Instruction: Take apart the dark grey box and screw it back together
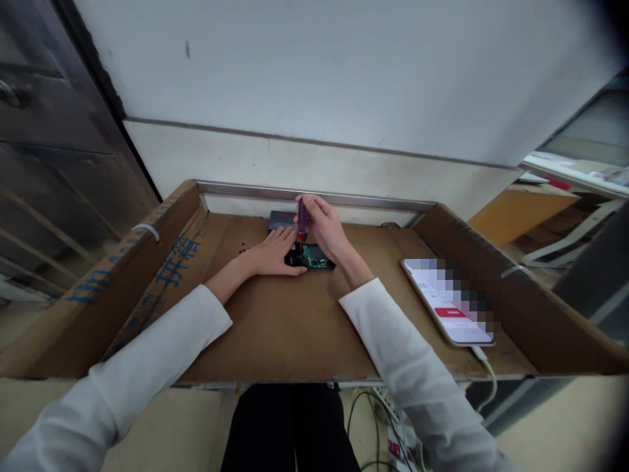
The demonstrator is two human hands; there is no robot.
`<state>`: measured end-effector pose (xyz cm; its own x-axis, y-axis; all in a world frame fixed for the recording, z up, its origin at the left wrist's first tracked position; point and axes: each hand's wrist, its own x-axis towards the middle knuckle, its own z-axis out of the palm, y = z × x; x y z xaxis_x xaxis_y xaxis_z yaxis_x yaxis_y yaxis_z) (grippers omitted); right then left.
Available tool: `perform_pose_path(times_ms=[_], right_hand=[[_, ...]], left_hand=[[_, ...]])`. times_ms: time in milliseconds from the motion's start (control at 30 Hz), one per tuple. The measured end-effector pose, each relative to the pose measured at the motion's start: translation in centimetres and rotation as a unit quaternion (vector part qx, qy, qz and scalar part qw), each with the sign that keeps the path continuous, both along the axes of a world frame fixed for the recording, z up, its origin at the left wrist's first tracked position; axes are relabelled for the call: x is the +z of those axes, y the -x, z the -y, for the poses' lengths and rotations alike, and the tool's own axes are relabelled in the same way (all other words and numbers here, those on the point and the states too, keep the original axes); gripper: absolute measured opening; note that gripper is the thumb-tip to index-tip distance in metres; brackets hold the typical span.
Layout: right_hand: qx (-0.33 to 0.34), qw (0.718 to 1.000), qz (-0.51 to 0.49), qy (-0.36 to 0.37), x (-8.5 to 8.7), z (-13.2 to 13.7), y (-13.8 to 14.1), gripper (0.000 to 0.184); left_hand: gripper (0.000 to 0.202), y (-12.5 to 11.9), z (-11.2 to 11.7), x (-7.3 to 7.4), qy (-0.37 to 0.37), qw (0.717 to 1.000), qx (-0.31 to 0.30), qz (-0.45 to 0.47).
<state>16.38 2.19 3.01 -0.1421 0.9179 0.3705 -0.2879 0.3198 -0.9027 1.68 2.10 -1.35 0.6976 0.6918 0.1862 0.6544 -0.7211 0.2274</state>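
Observation:
My right hand point(322, 226) is closed around the dark purple and red handle of a screwdriver point(303, 219), held upright with its tip down at the board. Beneath it lies a green circuit board point(318, 262) with black parts, flat on the cardboard. My left hand point(275, 254) grips the board's left end, its fingers over the far side and the thumb along the near edge. The palm and fingers hide part of that end. Just behind the hands sits a dark grey box point(281, 220), partly covered by them.
Cardboard point(275, 328) lines the work surface, with raised walls at left and right. A phone point(432, 295) with a white charging cable point(486, 373) lies at the right. Several small dark specks point(242, 247) are left of my left hand. A white wall point(314, 78) stands behind.

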Motion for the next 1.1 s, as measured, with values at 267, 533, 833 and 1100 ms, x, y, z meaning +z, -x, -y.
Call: perform_pose_path(times_ms=[267, 533, 833, 1100], right_hand=[[-0.011, 0.992, -0.101, 0.069, -0.02, 0.1, 0.45, 0.039], [-0.03, 0.993, -0.093, 0.073, -0.03, 0.15, 0.2, 0.044], [0.032, 0.995, -0.069, 0.069, 0.09, 0.17, 0.13, 0.05], [-0.032, 0.992, -0.097, 0.08, 0.05, 0.39, 0.69, 0.05]], left_hand=[[0.062, 0.03, -0.03, 0.12, -0.012, 1.0, -0.01, 0.002], [0.063, 0.07, -0.07, -0.04, -0.016, 1.0, -0.005, -0.002], [0.066, 0.0, -0.05, 0.03, -0.012, 1.0, -0.006, -0.002], [0.064, 0.06, -0.09, 0.03, -0.005, 1.0, -0.008, 0.003]])
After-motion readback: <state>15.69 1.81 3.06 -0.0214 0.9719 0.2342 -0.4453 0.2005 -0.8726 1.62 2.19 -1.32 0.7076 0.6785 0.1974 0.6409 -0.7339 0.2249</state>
